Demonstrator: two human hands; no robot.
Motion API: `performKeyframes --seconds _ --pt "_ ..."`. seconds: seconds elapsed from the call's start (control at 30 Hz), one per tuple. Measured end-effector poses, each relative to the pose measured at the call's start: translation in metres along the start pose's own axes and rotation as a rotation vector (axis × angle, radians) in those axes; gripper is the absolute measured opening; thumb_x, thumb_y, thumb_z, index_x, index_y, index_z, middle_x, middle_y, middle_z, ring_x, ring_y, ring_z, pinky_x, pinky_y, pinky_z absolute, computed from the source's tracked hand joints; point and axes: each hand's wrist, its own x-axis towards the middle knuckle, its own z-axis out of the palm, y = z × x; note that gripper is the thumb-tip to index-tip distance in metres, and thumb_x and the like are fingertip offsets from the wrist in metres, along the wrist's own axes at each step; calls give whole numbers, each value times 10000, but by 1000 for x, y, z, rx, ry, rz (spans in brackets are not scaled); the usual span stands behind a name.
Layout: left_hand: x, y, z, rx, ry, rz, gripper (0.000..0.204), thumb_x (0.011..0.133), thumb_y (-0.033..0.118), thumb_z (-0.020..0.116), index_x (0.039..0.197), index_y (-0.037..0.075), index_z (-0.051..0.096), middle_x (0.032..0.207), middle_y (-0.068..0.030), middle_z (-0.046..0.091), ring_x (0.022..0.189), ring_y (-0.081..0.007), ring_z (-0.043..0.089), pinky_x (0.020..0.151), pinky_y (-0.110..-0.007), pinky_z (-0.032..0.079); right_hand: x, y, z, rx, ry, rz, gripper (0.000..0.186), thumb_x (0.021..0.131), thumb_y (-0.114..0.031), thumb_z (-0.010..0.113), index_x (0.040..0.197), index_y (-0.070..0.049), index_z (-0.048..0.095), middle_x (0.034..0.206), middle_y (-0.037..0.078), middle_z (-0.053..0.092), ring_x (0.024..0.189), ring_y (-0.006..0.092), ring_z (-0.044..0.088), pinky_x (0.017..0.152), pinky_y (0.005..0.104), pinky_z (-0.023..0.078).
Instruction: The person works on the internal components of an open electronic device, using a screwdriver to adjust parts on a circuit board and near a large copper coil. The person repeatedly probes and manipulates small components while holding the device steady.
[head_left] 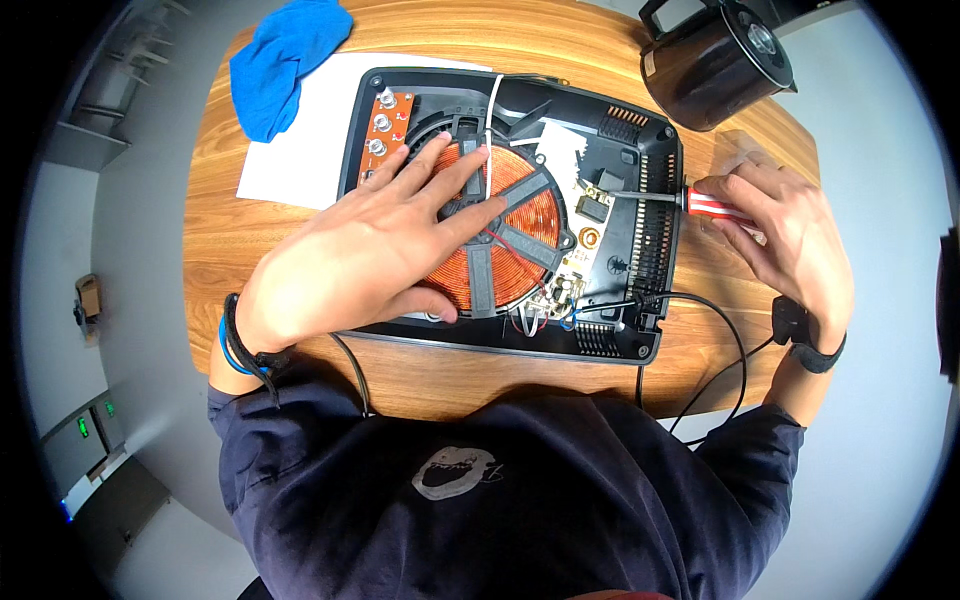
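Note:
An induction cooker base in a black plastic housing [610, 285] lies opened on the table in front of me. My left hand [365, 240] rests flat with spread fingers across its round copper coil [532, 213]. My right hand [790, 220] is closed round the red-and-white striped handle of a screwdriver [706, 203], held sideways over the housing's right edge. Its metal shaft reaches left to the pale circuit board [578, 272], near a dark block-shaped component [594, 207]; whether the tip touches anything cannot be made out. A small orange board [396, 108] sits at the housing's upper left.
A black kettle [705, 70] stands at the table's far right. A blue cloth [285, 70] lies at the far left, partly over a white sheet [275, 165]. Black cable [738, 335] loops from the housing's lower right past the wooden table's [215, 235] near edge.

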Motion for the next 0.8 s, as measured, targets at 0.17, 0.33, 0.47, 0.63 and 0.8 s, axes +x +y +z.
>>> performKeyframes --seconds 0.17,0.33,0.47,0.63,0.8 --pt "3 1 2 -9 -10 108 1154 730 405 1009 1730 109 517 1908 -187 293 1758 -520 225 1431 -651 264 1 -1 -2 -18 -35 21 292 939 -124 852 1211 -60 768 1070 121 756 913 388 710 807 496 580" --pt "5 6 3 -66 -79 203 1094 741 391 999 1715 170 553 1921 -159 268 1765 -507 209 1423 -684 256 4 -4 -7 -36 -68 36 278 928 -134 863 1180 -56 779 1030 130 750 894 385 711 805 490 583" --pt "6 7 7 -120 -79 177 998 795 346 983 1700 215 583 1917 -148 281 1760 -504 230 1410 -691 286 7 -5 -7 -17 -66 15 261 921 -133 867 1155 -52 784 1003 136 746 884 380 713 796 488 585" --pt "7 7 10 -115 -41 175 904 841 326 970 1667 210 623 1913 -144 295 1744 -514 273 1375 -686 358 10 -7 -5 -35 -61 3 266 919 -126 861 1166 -53 792 1017 138 748 901 380 724 808 496 592" --pt "7 8 11 -117 -42 163 882 839 306 979 1647 205 640 1911 -146 300 1737 -526 287 1348 -680 404 13 -8 -6 -24 -67 -4 264 921 -118 853 1171 -53 796 1023 139 746 914 385 726 824 501 595"
